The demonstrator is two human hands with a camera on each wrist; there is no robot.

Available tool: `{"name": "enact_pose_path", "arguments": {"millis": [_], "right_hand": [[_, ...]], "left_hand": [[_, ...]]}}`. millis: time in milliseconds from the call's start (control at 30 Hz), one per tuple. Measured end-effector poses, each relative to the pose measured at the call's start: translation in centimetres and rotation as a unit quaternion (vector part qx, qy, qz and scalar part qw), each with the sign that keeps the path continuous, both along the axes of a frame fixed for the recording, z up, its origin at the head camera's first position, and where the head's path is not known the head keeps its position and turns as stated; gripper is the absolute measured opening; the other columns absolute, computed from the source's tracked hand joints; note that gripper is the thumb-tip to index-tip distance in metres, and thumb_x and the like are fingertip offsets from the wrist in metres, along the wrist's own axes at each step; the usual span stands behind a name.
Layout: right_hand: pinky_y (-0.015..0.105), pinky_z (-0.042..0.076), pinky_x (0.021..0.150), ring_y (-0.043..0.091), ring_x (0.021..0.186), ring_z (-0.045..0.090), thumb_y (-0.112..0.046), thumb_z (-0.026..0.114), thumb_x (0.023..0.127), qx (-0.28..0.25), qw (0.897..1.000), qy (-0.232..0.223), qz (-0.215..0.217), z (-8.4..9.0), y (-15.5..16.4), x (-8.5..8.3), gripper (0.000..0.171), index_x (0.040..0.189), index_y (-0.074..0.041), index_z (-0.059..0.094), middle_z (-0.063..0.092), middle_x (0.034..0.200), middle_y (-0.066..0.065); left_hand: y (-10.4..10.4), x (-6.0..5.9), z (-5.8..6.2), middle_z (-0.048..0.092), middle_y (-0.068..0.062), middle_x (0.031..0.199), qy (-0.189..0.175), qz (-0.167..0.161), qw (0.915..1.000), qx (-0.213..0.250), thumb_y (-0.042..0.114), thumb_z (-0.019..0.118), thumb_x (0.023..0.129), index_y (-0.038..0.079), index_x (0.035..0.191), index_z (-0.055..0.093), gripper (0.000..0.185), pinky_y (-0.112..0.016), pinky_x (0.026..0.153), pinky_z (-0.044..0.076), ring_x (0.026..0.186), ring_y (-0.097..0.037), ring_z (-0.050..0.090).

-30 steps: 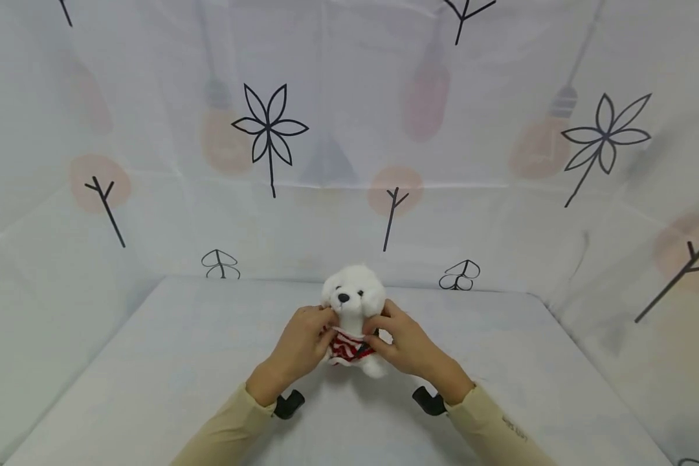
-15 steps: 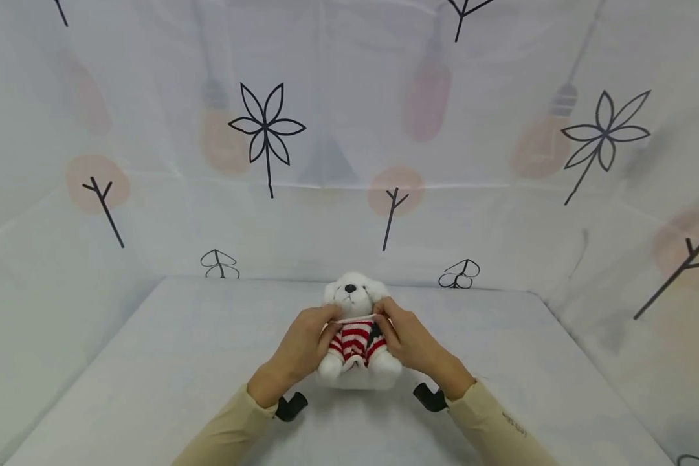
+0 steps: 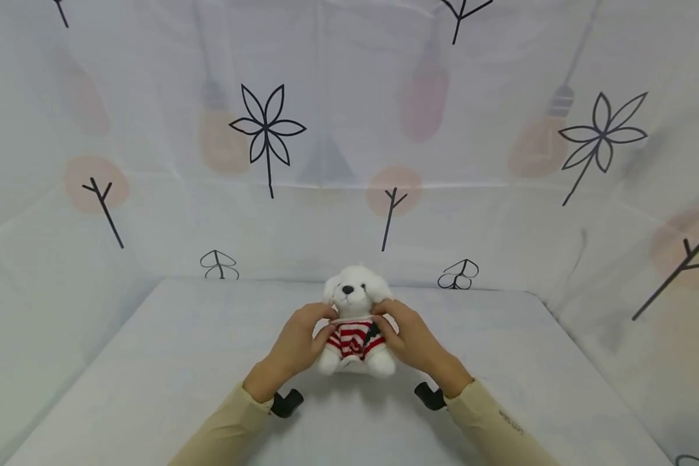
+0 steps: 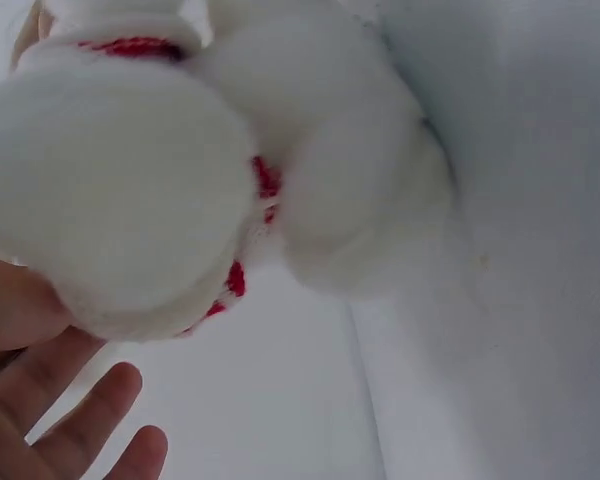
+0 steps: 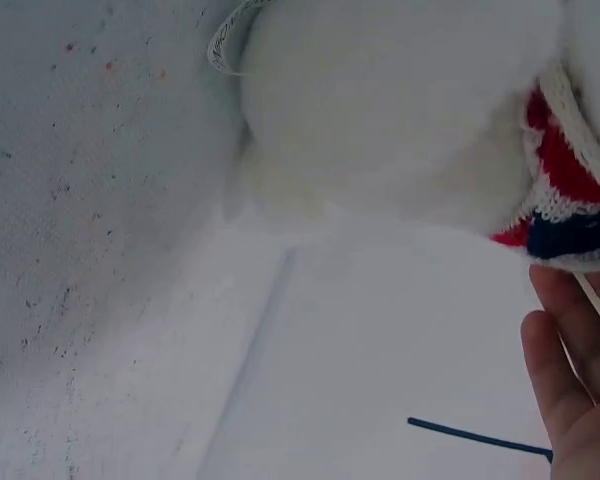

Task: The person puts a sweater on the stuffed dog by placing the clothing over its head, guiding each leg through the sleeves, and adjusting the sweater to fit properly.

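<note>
A white plush dog (image 3: 349, 301) in a red-and-white striped knitted sweater (image 3: 354, 338) sits upright, facing the head camera. My left hand (image 3: 299, 336) grips it at one side, fingertips by the sweater's neckline. On the opposite side, my right hand (image 3: 410, 333) pinches the neckline and shoulder, beside a dark patch on the knit. Up close in the left wrist view, the dog's furry white body (image 4: 140, 190) covers much of the left fingers; the others extend free. In the right wrist view, the right fingers (image 5: 555, 380) reach the sweater's red, white and navy edge (image 5: 575, 225).
The dog is above a white-covered table (image 3: 210, 362). A white cloth backdrop (image 3: 326, 226) with printed flowers and twigs rises behind and at both sides. Black curved pieces (image 3: 287, 403) sit under each wrist.
The dog's head first tipped back and its body swung forward, showing the sweater front and legs; since then it has risen slightly and its face has lowered a little. Both hands keep hold.
</note>
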State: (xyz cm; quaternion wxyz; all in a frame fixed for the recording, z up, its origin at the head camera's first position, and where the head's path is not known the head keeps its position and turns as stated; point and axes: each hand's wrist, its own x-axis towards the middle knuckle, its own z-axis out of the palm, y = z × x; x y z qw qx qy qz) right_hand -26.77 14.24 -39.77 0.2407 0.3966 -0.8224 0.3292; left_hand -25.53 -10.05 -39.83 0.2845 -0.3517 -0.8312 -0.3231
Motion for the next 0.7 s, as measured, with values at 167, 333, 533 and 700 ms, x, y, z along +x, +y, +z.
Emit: {"name": "enact_pose_path", "arguments": {"millis": [167,333,533,700], "right_hand": [[0.035,0.050,0.078,0.009,0.092,0.057,-0.004,0.062,0.091,-0.016,0.999,-0.023,0.030,0.0,0.3,0.1,0.014,0.101,-0.014,0.060,0.061,0.098,-0.006],[0.028,0.051,0.072,0.007,0.086,0.058,-0.002,0.058,0.093,-0.014,0.999,0.006,0.028,0.0,0.2,0.3,0.013,0.102,-0.011,0.057,0.062,0.096,-0.004],[0.027,0.051,0.075,0.008,0.090,0.059,-0.003,0.055,0.095,-0.026,0.999,0.000,0.027,-0.2,0.0,0.3,0.014,0.106,-0.012,0.054,0.060,0.099,-0.003],[0.029,0.051,0.078,0.016,0.091,0.061,0.000,0.060,0.091,-0.047,0.994,0.094,0.012,0.1,-0.1,0.3,0.013,0.103,-0.006,0.058,0.062,0.098,0.003]], "left_hand": [[-0.1,-0.5,-0.4,0.065,0.000,0.089,0.021,-0.026,0.9993,0.015,-0.003,0.068,0.083,0.011,0.088,0.063,0.016,-0.035,0.080,0.049,0.089,-0.015,0.062],[0.3,-0.2,-0.4,0.064,0.001,0.087,0.011,-0.038,0.9988,0.030,-0.004,0.063,0.087,0.010,0.089,0.060,0.015,-0.031,0.074,0.051,0.085,-0.013,0.062],[0.5,0.4,-0.2,0.064,0.000,0.091,-0.014,-0.017,0.9992,0.033,-0.004,0.063,0.088,0.010,0.092,0.060,0.015,-0.032,0.076,0.051,0.088,-0.013,0.062],[0.3,0.7,0.5,0.064,-0.001,0.099,-0.029,-0.028,0.9981,0.047,-0.004,0.061,0.088,0.010,0.099,0.060,0.018,-0.035,0.082,0.050,0.098,-0.016,0.061]]}}
